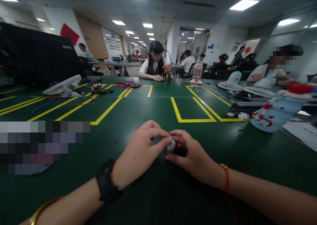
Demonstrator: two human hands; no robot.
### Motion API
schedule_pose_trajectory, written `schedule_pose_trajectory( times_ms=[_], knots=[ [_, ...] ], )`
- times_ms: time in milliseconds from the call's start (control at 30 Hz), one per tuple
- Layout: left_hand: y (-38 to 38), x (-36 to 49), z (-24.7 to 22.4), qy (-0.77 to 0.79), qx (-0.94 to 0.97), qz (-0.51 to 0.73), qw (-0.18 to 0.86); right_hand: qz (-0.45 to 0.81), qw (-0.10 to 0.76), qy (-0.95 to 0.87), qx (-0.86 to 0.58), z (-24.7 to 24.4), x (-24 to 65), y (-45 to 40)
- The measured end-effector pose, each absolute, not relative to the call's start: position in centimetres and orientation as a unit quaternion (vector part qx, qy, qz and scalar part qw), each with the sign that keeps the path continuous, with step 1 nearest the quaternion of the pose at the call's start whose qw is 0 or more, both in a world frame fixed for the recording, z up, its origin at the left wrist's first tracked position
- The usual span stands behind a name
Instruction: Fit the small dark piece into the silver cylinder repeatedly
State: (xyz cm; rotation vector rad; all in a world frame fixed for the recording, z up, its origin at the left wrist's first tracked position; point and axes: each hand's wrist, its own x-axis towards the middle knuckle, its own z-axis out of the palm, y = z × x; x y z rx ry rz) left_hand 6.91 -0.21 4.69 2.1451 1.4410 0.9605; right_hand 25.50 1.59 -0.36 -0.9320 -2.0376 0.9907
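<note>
A small silver-grey cylinder [170, 147] stands upright at the table's near middle; its exact kind does not show. My right hand [192, 149] is closed around its side, thumb toward me and fingers behind. From above, my left hand [146, 144] pinches at the rim of its top with thumb and forefinger. The fingers hide part of the cylinder, and I cannot tell whether its base rests on the green table [138, 198] or hangs just above it.
Yellow tape lines [198, 120] mark the table ahead. On the right stand a blue water bottle [273, 114], white fans [230, 83] and papers [302, 132]. Wires [127, 84] and another fan [63, 85] lie at the far left. A person [156, 64] sits opposite.
</note>
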Motion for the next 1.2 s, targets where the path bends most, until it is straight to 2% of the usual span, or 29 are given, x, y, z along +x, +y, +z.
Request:
schedule_pose_trajectory(
  times_ms=[167, 333, 533, 633, 733, 833, 933, 1000, 1067, 1133, 1200],
  knots=[
    [-0.2, 5.5, 3.3, 0.532, 0.753, 0.317, 0.222, 0.307, 0.336, -0.812, -0.365, 0.1, 25.9, 1.3],
    [-0.2, 6.0, 1.1, 0.522, 0.776, 0.258, 0.24, 0.294, 0.339, -0.811, -0.376, -0.1, 25.9, 1.1],
    [-0.2, 5.2, 1.7, 0.525, 0.769, 0.252, 0.264, 0.304, 0.367, -0.791, -0.384, 0.2, 26.9, 1.4],
    [-0.4, 2.0, 2.2, 0.567, 0.739, 0.264, 0.251, 0.25, 0.382, -0.777, -0.433, 0.6, 30.8, 2.2],
    [-0.8, -2.3, 1.9, 0.616, 0.707, 0.266, 0.224, 0.146, 0.383, -0.738, -0.536, 0.3, 37.7, 3.2],
    [-1.2, -5.2, 0.9, 0.644, 0.68, 0.259, 0.235, 0.04, 0.335, -0.691, -0.639, -0.8, 45.2, 3.9],
    [-1.5, -5.9, 0.2, 0.639, 0.68, 0.26, 0.247, 0.008, 0.279, -0.67, -0.688, -1.8, 50.2, 4.2],
    [-1.5, -5.6, 0.1, 0.639, 0.682, 0.258, 0.246, -0.01, 0.273, -0.676, -0.684, -1.8, 50.8, 4.1],
    [-1.6, -5.1, 0.1, 0.64, 0.682, 0.254, 0.246, -0.089, 0.299, -0.7, -0.643, -1.2, 49.1, 3.6],
    [-1.6, -4.8, 0.2, 0.642, 0.681, 0.252, 0.248, -0.182, 0.328, -0.736, -0.564, -0.3, 45.3, 2.9],
    [-1.6, -4.7, 0.3, 0.646, 0.679, 0.246, 0.248, -0.181, 0.315, -0.799, -0.479, 0.5, 40.1, 2.1]
  ],
)
